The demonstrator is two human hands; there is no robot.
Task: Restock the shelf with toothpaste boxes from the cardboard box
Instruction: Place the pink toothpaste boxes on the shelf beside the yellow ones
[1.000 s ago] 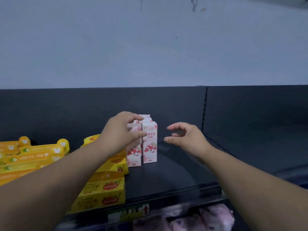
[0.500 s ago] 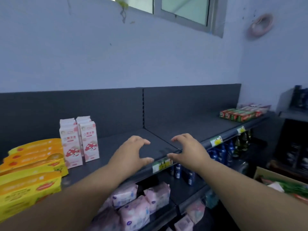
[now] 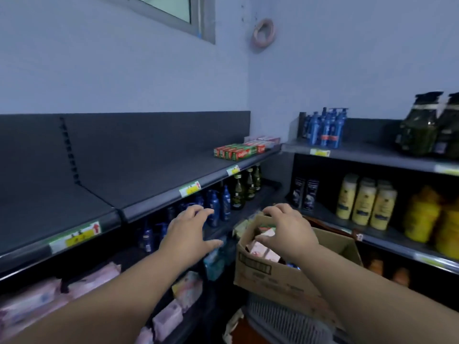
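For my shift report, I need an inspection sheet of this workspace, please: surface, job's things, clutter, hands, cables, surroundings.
Surface: dark top shelf, mostly bare; red-green boxes at its far end.
Job's things: cardboard box open, on a grey basket; pink boxes inside.
Clutter: nothing seen.
Hands: left hand open, empty, beside the cardboard box; right hand open above the pink boxes, no grip seen.
Cables: pinkish coil hanging on the wall.
Surroundings: blue bottles and yellow bottles on the side shelves; window above.
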